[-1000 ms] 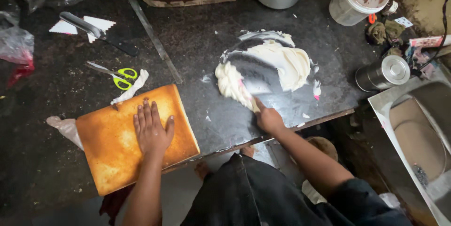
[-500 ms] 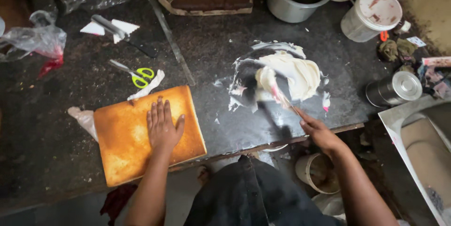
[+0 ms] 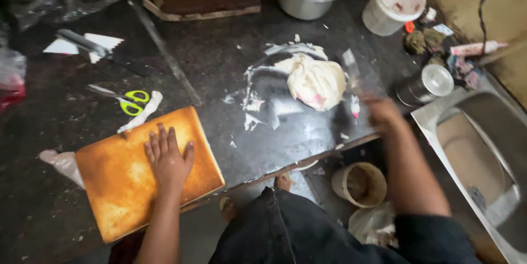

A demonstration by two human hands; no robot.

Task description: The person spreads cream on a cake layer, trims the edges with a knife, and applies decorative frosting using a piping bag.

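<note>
Two hands, left hand (image 3: pixel 167 159) flat on sponge cake (image 3: pixel 110 187), right hand (image 3: pixel 381 113) blurred, grip unclear

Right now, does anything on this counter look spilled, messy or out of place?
Yes. White cream lies straight on the dark counter, with smears and flecks spread around it. The sponge cake slab under the left hand overhangs the counter's front edge.

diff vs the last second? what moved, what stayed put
The right hand swept from the near-left edge of the white cream out to its right side with a flat scraper, blurred in motion. The cream went from a wide smear to a gathered mound. The left hand stayed flat on the golden cake slab; the scissors did not move.
</note>
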